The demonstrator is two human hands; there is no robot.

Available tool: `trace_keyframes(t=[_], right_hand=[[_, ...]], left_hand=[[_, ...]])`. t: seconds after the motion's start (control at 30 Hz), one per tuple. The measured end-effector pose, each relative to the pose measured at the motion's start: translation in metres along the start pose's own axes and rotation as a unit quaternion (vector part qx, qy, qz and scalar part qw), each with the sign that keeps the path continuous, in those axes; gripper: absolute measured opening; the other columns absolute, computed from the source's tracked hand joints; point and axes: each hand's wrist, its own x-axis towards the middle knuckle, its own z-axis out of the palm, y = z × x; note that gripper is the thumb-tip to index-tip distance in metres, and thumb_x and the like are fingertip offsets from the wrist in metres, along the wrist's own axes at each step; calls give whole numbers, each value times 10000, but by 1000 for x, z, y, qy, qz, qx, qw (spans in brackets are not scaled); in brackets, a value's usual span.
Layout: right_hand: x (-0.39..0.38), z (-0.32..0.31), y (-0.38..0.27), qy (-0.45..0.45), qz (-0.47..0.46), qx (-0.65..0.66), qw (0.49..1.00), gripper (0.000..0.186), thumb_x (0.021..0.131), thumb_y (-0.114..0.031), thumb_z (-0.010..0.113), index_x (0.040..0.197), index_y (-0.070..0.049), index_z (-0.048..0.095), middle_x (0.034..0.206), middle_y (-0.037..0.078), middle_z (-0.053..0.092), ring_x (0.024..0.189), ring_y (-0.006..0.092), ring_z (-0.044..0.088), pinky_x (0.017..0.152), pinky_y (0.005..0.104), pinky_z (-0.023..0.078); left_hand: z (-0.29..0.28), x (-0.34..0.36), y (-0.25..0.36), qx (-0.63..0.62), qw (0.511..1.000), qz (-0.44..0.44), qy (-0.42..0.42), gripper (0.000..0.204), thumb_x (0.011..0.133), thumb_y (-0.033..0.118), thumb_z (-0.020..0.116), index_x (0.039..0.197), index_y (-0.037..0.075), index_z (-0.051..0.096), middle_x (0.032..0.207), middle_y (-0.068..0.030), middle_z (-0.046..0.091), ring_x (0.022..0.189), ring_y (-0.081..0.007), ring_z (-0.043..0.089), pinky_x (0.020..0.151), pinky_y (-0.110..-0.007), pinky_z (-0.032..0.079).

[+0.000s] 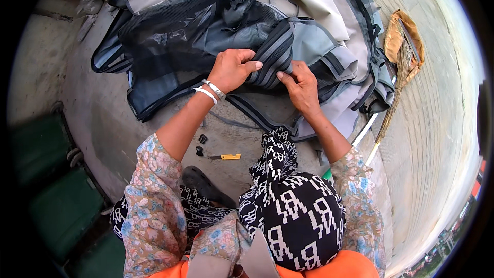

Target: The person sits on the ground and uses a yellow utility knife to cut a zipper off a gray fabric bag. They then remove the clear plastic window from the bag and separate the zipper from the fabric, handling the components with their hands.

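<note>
A large heap of grey and black mesh fabric with zips (175, 31) lies on the ground before me. My left hand (234, 69) grips a folded band of black zipper tape and mesh (270, 49), thumb and fingers pressed on it. My right hand (298, 85) pinches the same folded band at its lower right, a short way from my left hand. Below my left hand, a small knife with a yellow handle (230, 157) lies on the concrete, beside small black plastic pieces (199, 151).
Green panels with a rail (62, 203) border the left side. A grey sandal (206, 185) is by my patterned-trousered legs (298, 216). At the right lie an orange cloth bag (414, 41), a straw broom (391, 108) and a white pole (368, 123). Beyond them is concrete ground (432, 134).
</note>
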Motion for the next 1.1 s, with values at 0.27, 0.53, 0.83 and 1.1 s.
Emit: trace_keyframes(t=[0.27, 0.53, 0.83, 1.1], right_hand=[[127, -58, 3, 129, 99, 239, 957, 140, 905, -152, 691, 908, -13, 675, 832, -8, 642, 741, 98, 605, 628, 258, 510], [276, -111, 108, 277, 210, 322, 881, 236, 925, -15, 601, 1106, 110, 515, 1044, 183, 588, 857, 308, 637, 691, 458, 637], [190, -95, 36, 267, 84, 159, 947, 328, 931, -112, 616, 1193, 72, 541, 1121, 153, 585, 982, 210, 616, 756, 339, 599], [72, -26, -20, 13, 42, 54, 998, 155, 958, -85, 569, 1066, -26, 662, 873, 28, 680, 746, 98, 646, 667, 217, 504]], left_hand=[[-63, 17, 0, -185, 962, 70, 189, 182, 909, 123, 631, 1059, 49, 705, 971, -58, 728, 840, -88, 684, 718, -241, 553], [-61, -18, -109, 297, 943, 48, 143, 567, 764, 245, 777, 1272, 87, 582, 1289, -141, 574, 1190, -337, 528, 1015, -410, 433], [-52, -5, -141, 282, 955, -60, 65, 549, 723, 196, 772, 1238, 89, 616, 1188, -213, 619, 1125, -391, 574, 960, -443, 473], [-40, 11, -152, 266, 958, -95, 51, 296, 747, 173, 757, 1014, 69, 682, 917, -193, 688, 931, -371, 660, 807, -447, 525]])
